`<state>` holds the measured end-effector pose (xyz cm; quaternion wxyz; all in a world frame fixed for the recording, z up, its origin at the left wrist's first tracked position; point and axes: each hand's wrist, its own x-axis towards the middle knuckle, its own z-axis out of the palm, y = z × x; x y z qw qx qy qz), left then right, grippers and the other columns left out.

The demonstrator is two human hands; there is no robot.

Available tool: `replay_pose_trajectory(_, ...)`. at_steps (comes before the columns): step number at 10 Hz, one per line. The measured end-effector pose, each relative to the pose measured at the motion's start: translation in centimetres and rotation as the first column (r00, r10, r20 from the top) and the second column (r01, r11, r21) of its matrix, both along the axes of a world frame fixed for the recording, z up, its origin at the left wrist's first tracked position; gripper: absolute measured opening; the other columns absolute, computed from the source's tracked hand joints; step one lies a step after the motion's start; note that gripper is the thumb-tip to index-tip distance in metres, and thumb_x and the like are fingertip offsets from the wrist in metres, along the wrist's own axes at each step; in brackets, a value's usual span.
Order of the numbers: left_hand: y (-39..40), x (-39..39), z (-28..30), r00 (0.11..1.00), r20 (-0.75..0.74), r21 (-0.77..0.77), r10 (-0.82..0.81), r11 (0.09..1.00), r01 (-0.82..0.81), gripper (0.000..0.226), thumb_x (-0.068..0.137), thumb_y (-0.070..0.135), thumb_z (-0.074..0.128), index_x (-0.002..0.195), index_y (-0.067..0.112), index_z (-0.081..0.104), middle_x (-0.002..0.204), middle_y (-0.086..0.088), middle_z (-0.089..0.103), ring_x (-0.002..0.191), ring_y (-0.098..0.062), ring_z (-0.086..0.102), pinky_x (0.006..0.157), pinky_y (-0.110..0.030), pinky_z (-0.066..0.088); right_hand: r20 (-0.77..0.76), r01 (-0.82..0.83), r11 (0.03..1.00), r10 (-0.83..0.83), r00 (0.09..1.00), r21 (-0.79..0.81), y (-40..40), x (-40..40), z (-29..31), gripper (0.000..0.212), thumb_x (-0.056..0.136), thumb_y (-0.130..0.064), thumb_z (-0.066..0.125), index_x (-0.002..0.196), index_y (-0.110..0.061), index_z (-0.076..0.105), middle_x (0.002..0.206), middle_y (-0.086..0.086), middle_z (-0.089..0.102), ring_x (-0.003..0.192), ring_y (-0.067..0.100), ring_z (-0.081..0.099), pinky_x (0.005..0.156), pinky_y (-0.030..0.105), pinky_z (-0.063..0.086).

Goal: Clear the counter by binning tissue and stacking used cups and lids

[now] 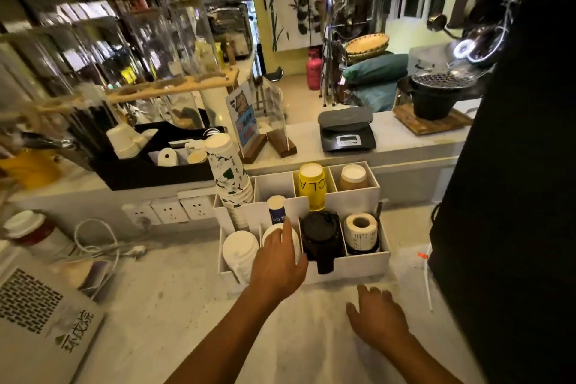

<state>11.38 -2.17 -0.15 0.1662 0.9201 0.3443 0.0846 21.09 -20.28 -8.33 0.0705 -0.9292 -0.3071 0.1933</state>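
Now left grip point(278, 254) wide, fingers over white lid stack point(270, 235) in white organizer point(352, 265) front row; right grip point(377, 318) wide, hovering over desk point(193, 305). Organizer also holds floral cups point(230, 178), yellow cup point(312, 185), black lids point(321, 235).

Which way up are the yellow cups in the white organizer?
Upside down. The yellow cups stand in a rear compartment of the white organizer with a flat white base facing up, and their lettering reads inverted.

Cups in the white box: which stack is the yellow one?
The yellow stack stands upside down in the organizer's back row, second compartment from the right, with black letters on it. The stacks around it are white, flowered or brown.
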Motion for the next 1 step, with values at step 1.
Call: replay_pose_trajectory(1, 1.42, -0.20, 4.49, 0.998, -0.057, 0.080, -0.003, 0.997, 0.008, 0.078, 0.094, 0.049, 0.055, 0.156, 0.020, 0.018, 0.155, -0.008, 0.042, 0.137, -0.029, 0.044, 0.105, -0.045, 0.046, 0.069, 0.000, 0.985, -0.012, 0.998, 0.173, 1.61, 1.92, 5.66, 0.035, 0.094, -0.051, 0.049, 0.114, -0.025, 0.062, 0.114, 0.000, 0.068, 0.100, 0.019, 0.064, 0.084, 0.033, 0.055)
